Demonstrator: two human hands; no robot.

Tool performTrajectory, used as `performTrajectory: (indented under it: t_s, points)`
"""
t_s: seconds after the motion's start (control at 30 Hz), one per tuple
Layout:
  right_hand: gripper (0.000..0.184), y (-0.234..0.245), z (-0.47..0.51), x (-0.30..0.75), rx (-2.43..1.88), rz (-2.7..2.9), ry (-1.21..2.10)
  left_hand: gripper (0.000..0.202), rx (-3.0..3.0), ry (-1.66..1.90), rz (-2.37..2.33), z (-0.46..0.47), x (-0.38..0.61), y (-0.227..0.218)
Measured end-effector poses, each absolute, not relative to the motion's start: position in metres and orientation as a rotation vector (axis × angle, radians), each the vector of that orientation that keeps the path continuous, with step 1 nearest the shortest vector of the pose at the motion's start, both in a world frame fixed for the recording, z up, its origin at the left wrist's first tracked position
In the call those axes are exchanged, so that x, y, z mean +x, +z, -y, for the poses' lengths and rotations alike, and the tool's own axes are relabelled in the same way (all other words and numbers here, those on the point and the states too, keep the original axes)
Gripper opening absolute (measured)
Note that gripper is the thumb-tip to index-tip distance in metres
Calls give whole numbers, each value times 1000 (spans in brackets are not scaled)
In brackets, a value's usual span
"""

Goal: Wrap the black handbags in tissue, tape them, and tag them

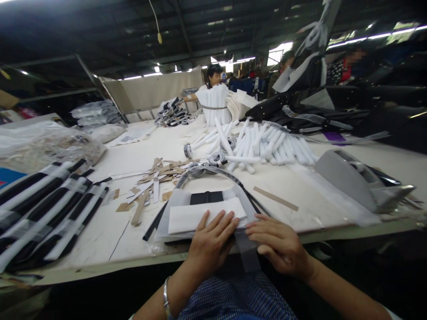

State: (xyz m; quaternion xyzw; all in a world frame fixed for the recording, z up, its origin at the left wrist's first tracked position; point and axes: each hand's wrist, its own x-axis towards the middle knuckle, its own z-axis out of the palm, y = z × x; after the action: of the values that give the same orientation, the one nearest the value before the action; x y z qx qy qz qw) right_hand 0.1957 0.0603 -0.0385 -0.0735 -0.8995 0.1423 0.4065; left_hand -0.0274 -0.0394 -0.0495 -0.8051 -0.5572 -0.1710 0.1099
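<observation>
At the table's near edge my left hand (210,242) lies flat, fingers stretched out, on a white folded sheet (187,218) that rests on a grey translucent piece (173,202). A black strip (207,197) sits just behind the white sheet. My right hand (278,242) rests beside it with fingers curled, pressing the grey translucent strip (247,253) that hangs over the table edge. A silver bangle (166,298) is on my left wrist.
Black-and-white wrapped bundles (43,213) lie at left, brown cardboard scraps (153,178) in the middle, white rolled tubes (263,144) farther back, tape rolls (216,158), and a grey tape dispenser (360,180) at right. A person in white (215,102) works at the far end.
</observation>
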Motion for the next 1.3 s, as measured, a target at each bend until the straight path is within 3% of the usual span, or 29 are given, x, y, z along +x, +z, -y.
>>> performTrajectory:
  t_s: [0.2,0.37,0.63,0.8,0.93,1.07,1.3]
  points:
    - [33,-3,-122,127,-619,2639,209,53,-2344,-464,1615,38,-27,-48]
    - [21,-16,-150,93,-594,2891,216,52,-2299,-431,1573,38,-28,-52]
    - [25,-15,-138,128,-576,2706,221,54,-2338,-447,1587,38,-29,-52]
    - [40,-59,-77,211,-581,2151,160,55,-2353,-506,1601,38,-29,-52]
    - [58,-112,-30,247,-508,2384,-128,58,-2372,-527,1611,39,-29,-52]
    - [52,-138,-21,229,-426,2393,-250,59,-2365,-517,1615,41,-28,-50]
    - [28,-116,-24,204,-299,2259,-39,61,-2347,-486,1627,41,-27,-48]
